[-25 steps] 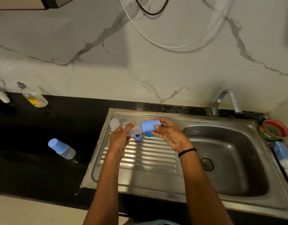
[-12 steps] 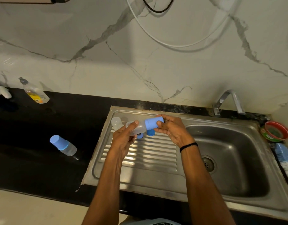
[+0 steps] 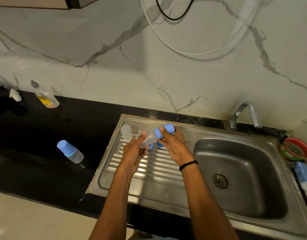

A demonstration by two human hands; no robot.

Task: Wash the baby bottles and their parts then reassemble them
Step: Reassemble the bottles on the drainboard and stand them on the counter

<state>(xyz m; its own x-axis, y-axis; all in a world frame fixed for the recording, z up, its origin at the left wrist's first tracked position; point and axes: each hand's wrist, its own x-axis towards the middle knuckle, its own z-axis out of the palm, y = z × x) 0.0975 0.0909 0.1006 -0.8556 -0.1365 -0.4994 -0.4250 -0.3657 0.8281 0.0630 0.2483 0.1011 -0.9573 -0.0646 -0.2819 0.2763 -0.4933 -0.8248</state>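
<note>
We see both bare forearms reach up and meet at a baby bottle [image 3: 149,138]. The left hand [image 3: 134,153] grips its clear body, one fingertip lying on top. The right hand [image 3: 174,147] curls its fingers round the bottle's blue cap [image 3: 166,129]. A black band [image 3: 188,165] circles the right wrist.

Clear cup [image 3: 125,134] and blue parts [image 3: 150,146] crowding the drainboard's [image 3: 149,172] back, its ridged front lying open, basin [image 3: 253,196] gaping free below the tap [image 3: 242,111], capped bottle [image 3: 69,151] standing on the counter's [image 3: 36,161] left.
</note>
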